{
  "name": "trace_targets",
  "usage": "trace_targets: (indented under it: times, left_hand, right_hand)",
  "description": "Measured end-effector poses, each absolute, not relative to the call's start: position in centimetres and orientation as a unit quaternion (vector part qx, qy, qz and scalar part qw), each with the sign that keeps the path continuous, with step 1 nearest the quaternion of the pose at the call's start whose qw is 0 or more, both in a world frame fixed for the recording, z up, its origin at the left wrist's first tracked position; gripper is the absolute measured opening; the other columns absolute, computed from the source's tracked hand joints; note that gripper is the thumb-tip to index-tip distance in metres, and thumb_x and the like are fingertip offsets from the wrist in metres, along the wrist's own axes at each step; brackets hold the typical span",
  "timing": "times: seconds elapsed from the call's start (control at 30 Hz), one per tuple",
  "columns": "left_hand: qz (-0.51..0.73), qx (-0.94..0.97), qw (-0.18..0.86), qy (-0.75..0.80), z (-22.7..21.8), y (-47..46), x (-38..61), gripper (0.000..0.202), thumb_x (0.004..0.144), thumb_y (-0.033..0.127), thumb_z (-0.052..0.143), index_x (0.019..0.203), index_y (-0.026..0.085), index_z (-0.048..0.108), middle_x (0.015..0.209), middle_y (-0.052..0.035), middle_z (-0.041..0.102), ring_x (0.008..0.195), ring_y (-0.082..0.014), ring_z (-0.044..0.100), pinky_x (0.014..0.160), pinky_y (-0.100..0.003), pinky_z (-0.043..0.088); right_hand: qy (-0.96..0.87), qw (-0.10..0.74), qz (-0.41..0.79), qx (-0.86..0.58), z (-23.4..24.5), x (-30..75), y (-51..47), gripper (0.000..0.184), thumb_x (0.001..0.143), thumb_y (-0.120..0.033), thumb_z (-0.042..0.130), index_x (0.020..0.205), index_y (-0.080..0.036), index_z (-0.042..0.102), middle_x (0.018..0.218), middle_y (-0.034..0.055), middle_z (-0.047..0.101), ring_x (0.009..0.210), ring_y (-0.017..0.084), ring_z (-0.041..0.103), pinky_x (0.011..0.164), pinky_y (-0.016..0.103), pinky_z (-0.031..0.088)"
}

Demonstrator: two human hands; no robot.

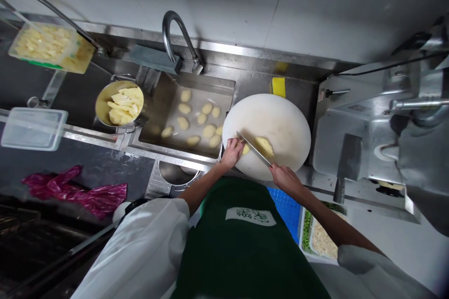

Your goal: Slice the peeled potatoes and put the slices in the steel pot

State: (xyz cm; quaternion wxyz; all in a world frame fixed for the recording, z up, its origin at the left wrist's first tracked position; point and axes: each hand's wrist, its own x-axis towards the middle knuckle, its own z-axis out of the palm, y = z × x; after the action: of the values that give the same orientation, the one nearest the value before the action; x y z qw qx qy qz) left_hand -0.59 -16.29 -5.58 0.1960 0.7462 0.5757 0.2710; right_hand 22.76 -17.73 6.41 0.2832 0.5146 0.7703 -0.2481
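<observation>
Your right hand (281, 176) is closed around the handle of a knife (258, 151), with the fingers wrapped and no gap showing. Your left hand (234, 151) is bunched, its bent fingertips gripping a potato piece (246, 149) just left of the blade; how firmly it presses, you cannot tell from here. The blade runs slantwise, from its far left tip near your left fingers to the handle at near right. Just right of it lies a cut potato portion (264, 147), pale yellow, on the round white cutting board (277, 117).

Beyond the board's far edge sits a yellow block (278, 87) on the metal worktop (250, 85). To your left, a sink (157, 103) holds water and whole peeled potatoes (209, 131), scattered over its bottom, with a curved faucet (177, 28) at its far side. Farther left stands a pot (101, 103) of potato slices (126, 105), and at far left a clear container (66, 63) of pale yellow pieces. To your right is a metal machine (372, 126); a broad-bladed tool (349, 156) rests at its near left part. Near right, beneath your forearm, are chopped green vegetables (307, 229) and pale shreds (324, 238).
</observation>
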Motion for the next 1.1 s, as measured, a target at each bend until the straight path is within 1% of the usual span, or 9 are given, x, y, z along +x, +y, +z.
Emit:
trace_targets:
  times: [0.1, 0.23, 0.37, 0.53, 0.67, 0.73, 0.83, 0.97, 1.1]
  left_hand:
    - [0.276, 0.740, 0.195, 0.581, -5.8, -16.5, -0.4, 0.025, 0.096, 0.026, 0.040, 0.111, 0.020, 0.059, 0.108, -0.0100, 0.050, 0.104, -0.0239, 0.040, 0.093, -0.041, 0.043]
    - [0.289, 0.730, 0.189, 0.590, -6.1, -16.8, -0.2, 0.024, 0.096, 0.025, 0.040, 0.110, 0.020, 0.059, 0.108, -0.0099, 0.049, 0.105, -0.0236, 0.040, 0.093, -0.040, 0.043]
    - [0.300, 0.725, 0.189, 0.591, -6.3, -17.0, -0.1, 0.022, 0.096, 0.024, 0.042, 0.108, 0.020, 0.059, 0.107, -0.0100, 0.049, 0.106, -0.0230, 0.040, 0.093, -0.039, 0.043]
    - [0.331, 0.723, 0.158, 0.586, -6.8, -17.2, 0.0, 0.020, 0.095, 0.022, 0.044, 0.106, 0.017, 0.059, 0.107, -0.0106, 0.050, 0.105, -0.0222, 0.041, 0.092, -0.037, 0.044]
    - [0.344, 0.724, 0.143, 0.580, -7.3, -17.3, 0.0, 0.017, 0.095, 0.021, 0.044, 0.101, 0.016, 0.059, 0.104, -0.0105, 0.052, 0.104, -0.0218, 0.042, 0.091, -0.037, 0.044]
    - [0.348, 0.722, 0.142, 0.581, -7.6, -17.4, 0.0, 0.017, 0.095, 0.020, 0.044, 0.100, 0.016, 0.059, 0.104, -0.0108, 0.052, 0.104, -0.0218, 0.042, 0.091, -0.038, 0.044]
    - [0.354, 0.723, 0.141, 0.576, -8.1, -17.5, 0.0, 0.017, 0.094, 0.020, 0.044, 0.101, 0.015, 0.059, 0.106, -0.0116, 0.052, 0.104, -0.0220, 0.044, 0.090, -0.038, 0.045]
    - [0.360, 0.725, 0.140, 0.570, -8.3, -17.6, 0.0, 0.019, 0.094, 0.018, 0.043, 0.104, 0.015, 0.058, 0.105, -0.0109, 0.053, 0.104, -0.0220, 0.045, 0.089, -0.038, 0.045]
    - [0.366, 0.726, 0.146, 0.564, -8.3, -17.7, -0.1, 0.021, 0.095, 0.018, 0.041, 0.109, 0.015, 0.057, 0.108, -0.0111, 0.054, 0.104, -0.0214, 0.045, 0.090, -0.039, 0.044]
  right_hand:
    - [0.779, 0.272, -0.244, 0.510, 6.3, 22.8, -17.7, 0.037, 0.100, -0.034, 0.021, 0.103, -0.014, 0.052, 0.081, 0.0111, 0.067, 0.077, 0.021, 0.066, 0.065, 0.027, 0.036]
    - [0.772, 0.281, -0.251, 0.512, 6.3, 22.5, -17.5, 0.036, 0.100, -0.033, 0.022, 0.102, -0.014, 0.053, 0.085, 0.0123, 0.068, 0.080, 0.021, 0.066, 0.066, 0.027, 0.036]
    - [0.784, 0.266, -0.245, 0.504, 6.6, 22.5, -17.5, 0.038, 0.100, -0.034, 0.021, 0.104, -0.014, 0.053, 0.080, 0.0107, 0.067, 0.076, 0.020, 0.065, 0.065, 0.027, 0.035]
    - [0.771, 0.279, -0.260, 0.510, 6.5, 22.1, -17.3, 0.036, 0.099, -0.032, 0.025, 0.103, -0.013, 0.055, 0.090, 0.0134, 0.068, 0.084, 0.020, 0.065, 0.070, 0.026, 0.036]
    - [0.778, 0.267, -0.260, 0.506, 6.6, 21.9, -17.2, 0.037, 0.100, -0.034, 0.024, 0.104, -0.013, 0.054, 0.084, 0.0116, 0.068, 0.079, 0.019, 0.065, 0.066, 0.026, 0.035]
    - [0.777, 0.270, -0.260, 0.506, 6.5, 21.7, -17.2, 0.035, 0.099, -0.033, 0.025, 0.102, -0.013, 0.054, 0.085, 0.0125, 0.069, 0.081, 0.020, 0.065, 0.067, 0.026, 0.036]
    - [0.780, 0.274, -0.251, 0.504, 6.4, 21.6, -17.3, 0.033, 0.099, -0.032, 0.027, 0.100, -0.013, 0.054, 0.088, 0.0130, 0.069, 0.083, 0.020, 0.066, 0.068, 0.026, 0.036]
    - [0.785, 0.269, -0.247, 0.501, 6.2, 21.7, -17.4, 0.036, 0.100, -0.034, 0.024, 0.102, -0.013, 0.053, 0.081, 0.0109, 0.068, 0.077, 0.020, 0.065, 0.066, 0.027, 0.036]
    - [0.779, 0.276, -0.252, 0.504, 6.0, 21.5, -17.5, 0.036, 0.099, -0.032, 0.025, 0.101, -0.013, 0.055, 0.087, 0.0125, 0.068, 0.081, 0.019, 0.065, 0.069, 0.027, 0.037]
